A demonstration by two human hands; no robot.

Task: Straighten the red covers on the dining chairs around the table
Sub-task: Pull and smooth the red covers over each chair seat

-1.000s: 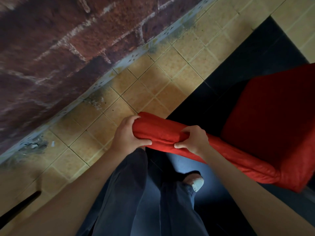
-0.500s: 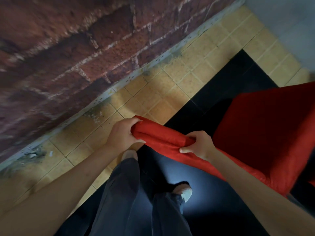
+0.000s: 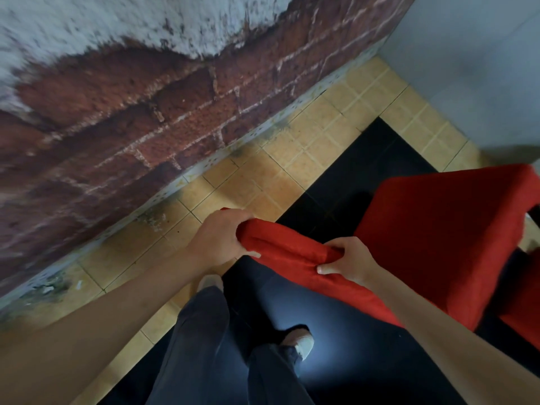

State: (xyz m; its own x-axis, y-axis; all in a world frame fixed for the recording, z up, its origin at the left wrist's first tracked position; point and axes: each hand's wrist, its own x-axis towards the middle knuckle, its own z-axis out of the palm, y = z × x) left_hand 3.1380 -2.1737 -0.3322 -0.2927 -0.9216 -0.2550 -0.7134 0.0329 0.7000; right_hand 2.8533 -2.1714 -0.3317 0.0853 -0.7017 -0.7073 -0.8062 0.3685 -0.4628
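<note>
A brick wall [image 3: 140,118] fills the upper left above yellow floor tiles [image 3: 263,173]. At centre, the left hand [image 3: 217,239] clenches the chair-back corner of the red cover [image 3: 432,229] while the right hand [image 3: 352,260] pinches its top edge, probably to tug the cloth square.

Dim interior, uneven light. Brightest patch: pale bluish glare on the glossy black floor [image 3: 344,323] between the legs, around the shoe [image 3: 304,344]. Brick wall [image 3: 146,118] along the top and left edges is smeared with motion blur, mortar lines streaked. Yellow tiles [image 3: 292,159] evenly lit, fairly sharp. Red cover [image 3: 432,235] saturated, folds softly shaded. Forearms at the bottom corners stretched by wide-angle distortion, soft-edged.
</note>
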